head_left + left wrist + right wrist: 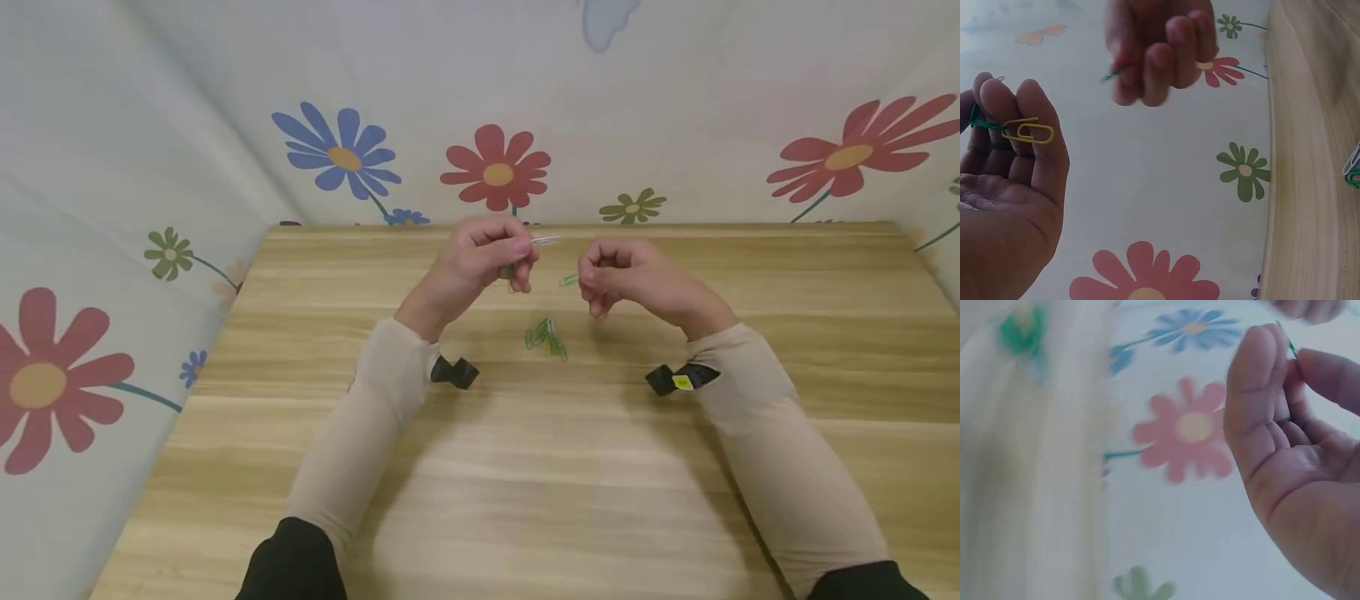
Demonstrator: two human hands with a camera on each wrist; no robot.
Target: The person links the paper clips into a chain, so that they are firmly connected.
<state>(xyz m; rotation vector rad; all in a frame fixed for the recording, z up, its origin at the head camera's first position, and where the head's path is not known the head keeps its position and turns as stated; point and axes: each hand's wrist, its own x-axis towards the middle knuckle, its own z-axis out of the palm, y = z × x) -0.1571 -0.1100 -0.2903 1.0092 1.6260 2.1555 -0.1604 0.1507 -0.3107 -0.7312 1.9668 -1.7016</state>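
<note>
Between thumb and fingertips, my left hand (480, 257) pinches a short chain of paper clips above the table. Its white paper clip (546, 240) points to the right. Linked green clips (986, 125) and a yellow paper clip (1029, 131) hang across the fingers in the left wrist view. My right hand (633, 275), a little apart on the right, pinches a single green paper clip (568, 281) whose end points toward the left hand. Below and between both hands lies a small pile of paper clips (546, 337), mostly green, with some white and yellow.
The wooden table (555, 483) stretches beneath both arms. Behind its far edge hangs a pale cloth (690, 108) printed with flowers, which also covers the left side. A black wrist camera (454, 372) sits under the left wrist, and another camera (663, 380) under the right.
</note>
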